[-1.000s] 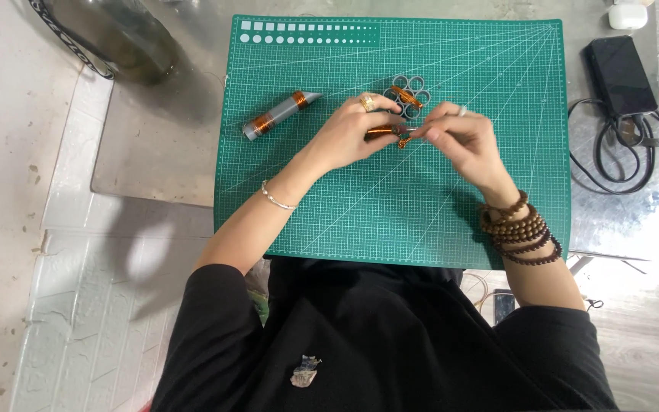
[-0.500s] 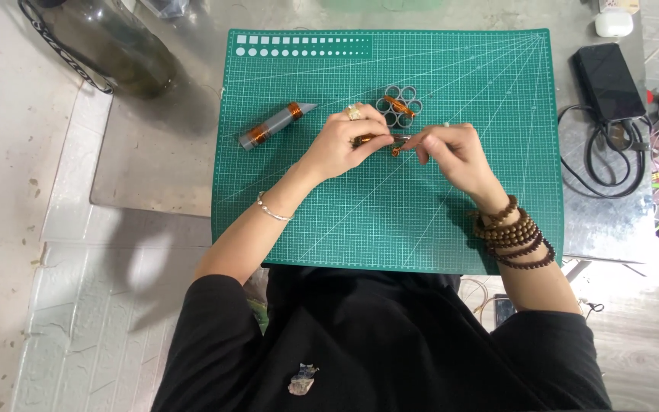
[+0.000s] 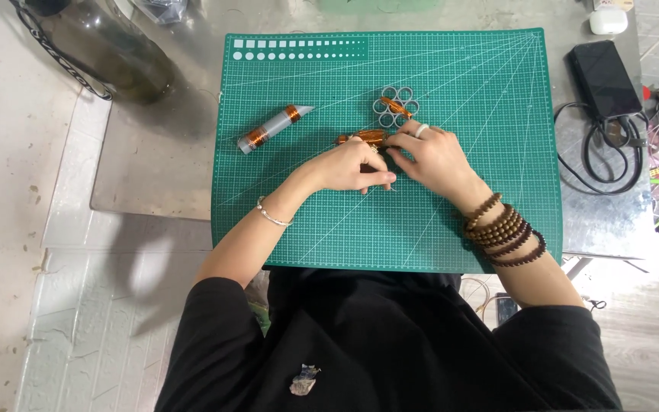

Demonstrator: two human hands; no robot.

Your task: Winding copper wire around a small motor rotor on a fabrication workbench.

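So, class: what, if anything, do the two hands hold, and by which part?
Both hands, left hand and right hand, meet on a small copper-wound cylinder, gripping its right end; the exact finger contact is hidden.

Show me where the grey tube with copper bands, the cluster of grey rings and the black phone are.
Grey tube (image 3: 272,129), head view, on its grey middle between the copper bands.
Ring cluster (image 3: 396,107), head view, on the middle ring.
Black phone (image 3: 605,78), head view, on the middle of its back.

Head camera looks straight down, fairly near, on the cutting mat
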